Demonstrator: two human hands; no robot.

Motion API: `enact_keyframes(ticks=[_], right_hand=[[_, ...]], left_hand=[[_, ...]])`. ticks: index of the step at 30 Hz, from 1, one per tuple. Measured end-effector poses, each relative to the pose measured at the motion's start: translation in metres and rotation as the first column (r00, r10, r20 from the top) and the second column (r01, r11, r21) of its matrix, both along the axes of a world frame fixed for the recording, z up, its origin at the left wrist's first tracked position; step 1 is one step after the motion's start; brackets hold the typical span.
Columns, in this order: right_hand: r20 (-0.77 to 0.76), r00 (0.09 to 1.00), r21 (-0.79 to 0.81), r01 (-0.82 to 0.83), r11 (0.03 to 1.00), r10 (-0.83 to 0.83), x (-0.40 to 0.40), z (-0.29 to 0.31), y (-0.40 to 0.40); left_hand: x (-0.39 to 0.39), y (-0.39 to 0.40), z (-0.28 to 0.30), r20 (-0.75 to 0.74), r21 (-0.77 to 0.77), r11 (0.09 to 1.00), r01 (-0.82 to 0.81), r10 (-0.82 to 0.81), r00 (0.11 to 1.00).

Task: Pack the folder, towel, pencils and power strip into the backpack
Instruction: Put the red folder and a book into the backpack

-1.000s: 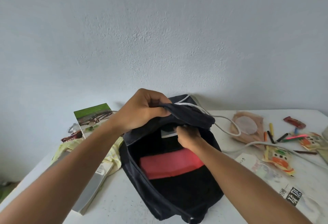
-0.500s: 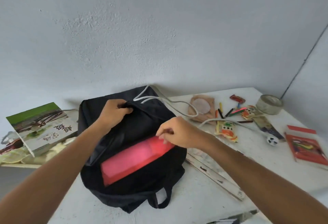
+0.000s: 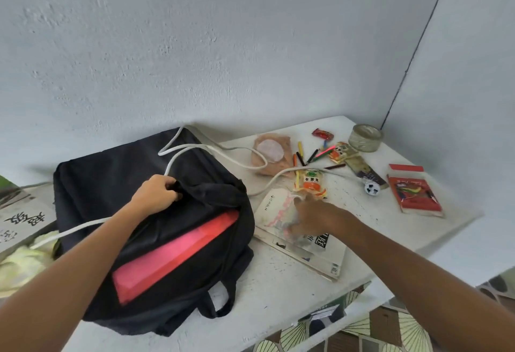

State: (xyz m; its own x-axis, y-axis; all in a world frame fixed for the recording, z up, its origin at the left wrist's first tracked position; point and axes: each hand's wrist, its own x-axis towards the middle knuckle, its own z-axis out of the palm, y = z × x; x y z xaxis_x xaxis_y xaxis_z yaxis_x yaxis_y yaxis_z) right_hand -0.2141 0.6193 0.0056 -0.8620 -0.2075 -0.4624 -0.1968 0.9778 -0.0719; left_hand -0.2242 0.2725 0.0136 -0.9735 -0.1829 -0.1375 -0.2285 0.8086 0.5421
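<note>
Backpack [image 3: 133, 173] mouth gripped by left hand [image 3: 157, 194]. Right hand [image 3: 312, 216] blurred, finger state not discernible. Pencils [image 3: 312, 155] scattered beyond right hand, nearer it.

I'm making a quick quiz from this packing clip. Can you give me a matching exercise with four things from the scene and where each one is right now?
Things:
1. Pink folder
2. Left hand
3. Pencils
4. Tape roll

Places:
A. Scattered loose on the table, beyond the snack packet
B. In the table's far corner by the wall
C. Sticking out of the open backpack
D. Gripping the backpack's flap

Pairs: 1-C, 2-D, 3-A, 4-B
</note>
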Motion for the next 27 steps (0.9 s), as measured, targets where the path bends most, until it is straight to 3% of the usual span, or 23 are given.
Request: enact_keyframes(ticks=[5,15,23,27], right_hand=[[-0.16,0.986,-0.007,0.042,0.999,-0.042,0.002,-0.002,-0.006],[-0.069,0.985,-0.077,0.154,0.985,-0.159,-0.01,0.005,-0.011],[-0.134,0.987,-0.018,0.087,0.996,-0.088,-0.002,0.003,-0.023],[0.023,0.989,-0.078,0.147,0.986,-0.146,-0.009,0.011,-0.015]], left_hand=[[0.0,-0.001,-0.003,-0.013,0.002,1.0,0.004,-0.004,1.0],[-0.001,-0.005,-0.009,-0.013,0.018,1.0,0.0,0.0,1.0],[-0.002,-0.009,-0.015,-0.017,0.021,1.0,-0.006,0.006,1.0],[-0.001,-0.009,-0.016,-0.02,0.023,1.0,-0.001,0.001,1.0]])
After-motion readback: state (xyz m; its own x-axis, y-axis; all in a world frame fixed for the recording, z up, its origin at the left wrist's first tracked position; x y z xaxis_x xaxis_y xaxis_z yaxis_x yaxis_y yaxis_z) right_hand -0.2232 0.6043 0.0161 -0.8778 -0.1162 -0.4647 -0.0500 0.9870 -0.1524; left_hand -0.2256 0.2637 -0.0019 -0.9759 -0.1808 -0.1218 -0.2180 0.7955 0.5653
